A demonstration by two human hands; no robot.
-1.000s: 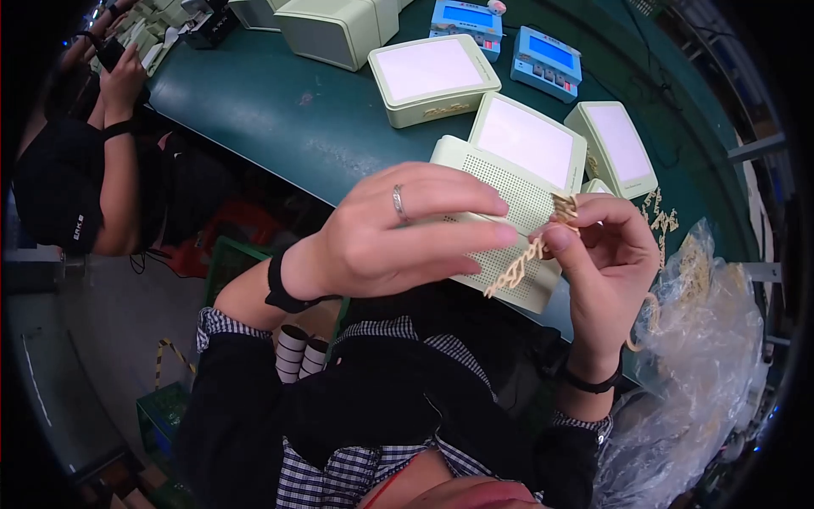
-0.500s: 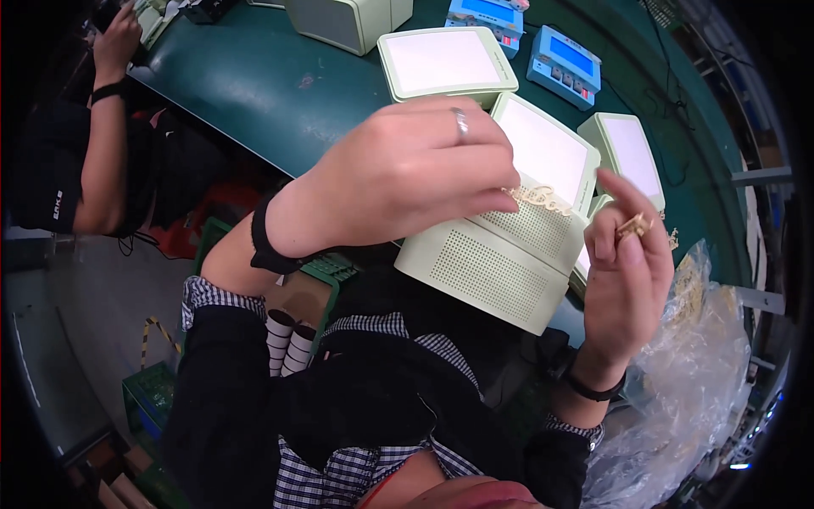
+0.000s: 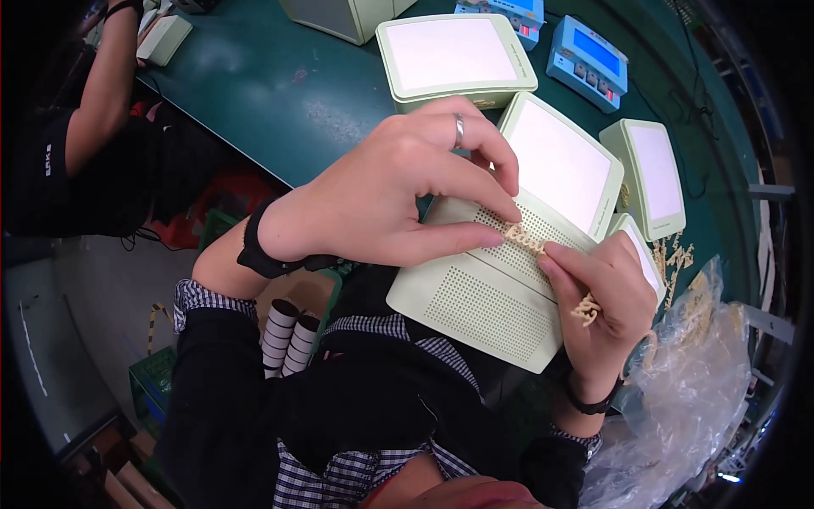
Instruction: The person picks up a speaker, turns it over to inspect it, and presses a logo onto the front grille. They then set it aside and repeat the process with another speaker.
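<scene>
Right grip [image 3: 612,290]: pinching beige lettering [image 3: 525,238]
Left grip [image 3: 386,188]: narrow, opposite end — can't tell if closed
Lettering: likely aligning step
Perforated casing [image 3: 487,318]: probably calls for level placement next

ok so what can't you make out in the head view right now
Head view:
Perforated cream housing: partly hidden behind the left hand.
Pale lettering piece: too small to read.
Co-worker's forearm: far end cut off by top edge.
Grey-fronted box: cut off by top edge.
</scene>
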